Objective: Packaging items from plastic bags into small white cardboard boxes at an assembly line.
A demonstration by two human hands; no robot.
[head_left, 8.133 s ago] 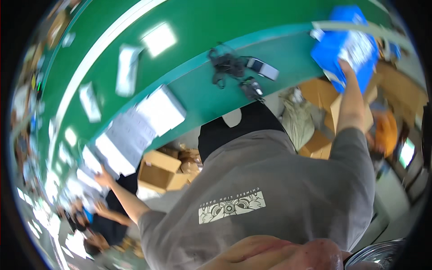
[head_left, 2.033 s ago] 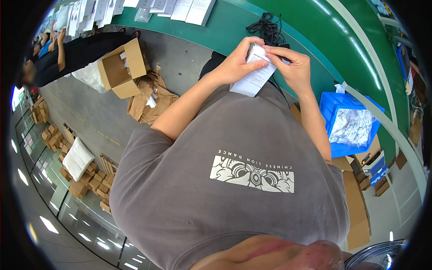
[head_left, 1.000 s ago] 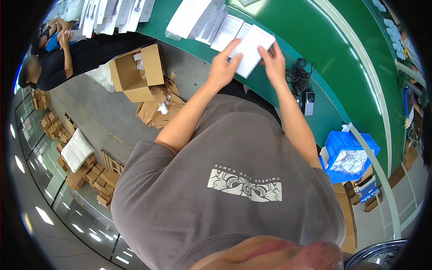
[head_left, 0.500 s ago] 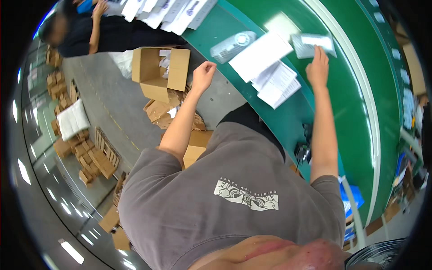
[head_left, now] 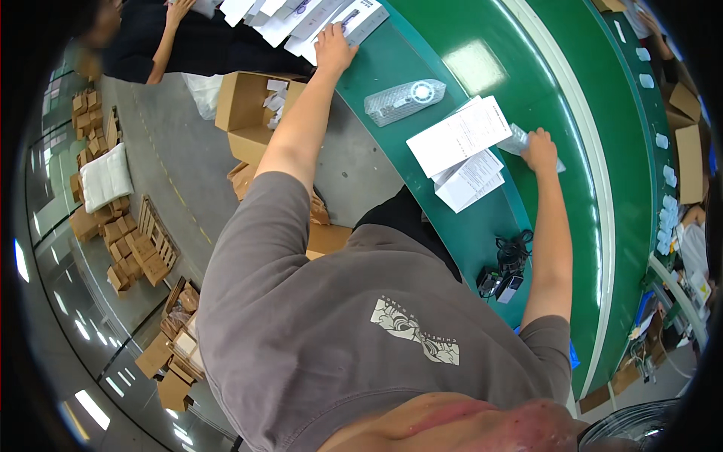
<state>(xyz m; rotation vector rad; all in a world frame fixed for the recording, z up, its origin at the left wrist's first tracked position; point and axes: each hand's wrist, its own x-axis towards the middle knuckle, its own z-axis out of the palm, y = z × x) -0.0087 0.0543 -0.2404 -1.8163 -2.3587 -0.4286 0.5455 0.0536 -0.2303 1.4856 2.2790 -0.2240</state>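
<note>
My left hand [head_left: 335, 50] is stretched out to a row of white boxes at the top. Its fingers are spread over the near end of the closest white box [head_left: 367, 19], which has a picture printed on it. My right hand [head_left: 540, 151] has its fingers curled over a clear bubble-wrap packet [head_left: 515, 139] on the green surface, covering much of it. Just left of that packet lies a flat white box [head_left: 456, 138], with printed paper sheets [head_left: 473, 181] at its near side. A longer bubble-wrapped item [head_left: 403, 102] with a round pale end rests farther left.
Black cables with an adapter [head_left: 506, 275] lie on the green table near my body. An open cardboard box [head_left: 248, 135] holding white scraps stands on the floor to the left. At upper left is another person in black [head_left: 203, 45]. Stacked cartons [head_left: 139, 252] and pallets stand farther off.
My left hand has moved up and away from me onto the white boxes. My right hand's fingers have curled, and the bubble-wrap packet is closer to the flat white box.
</note>
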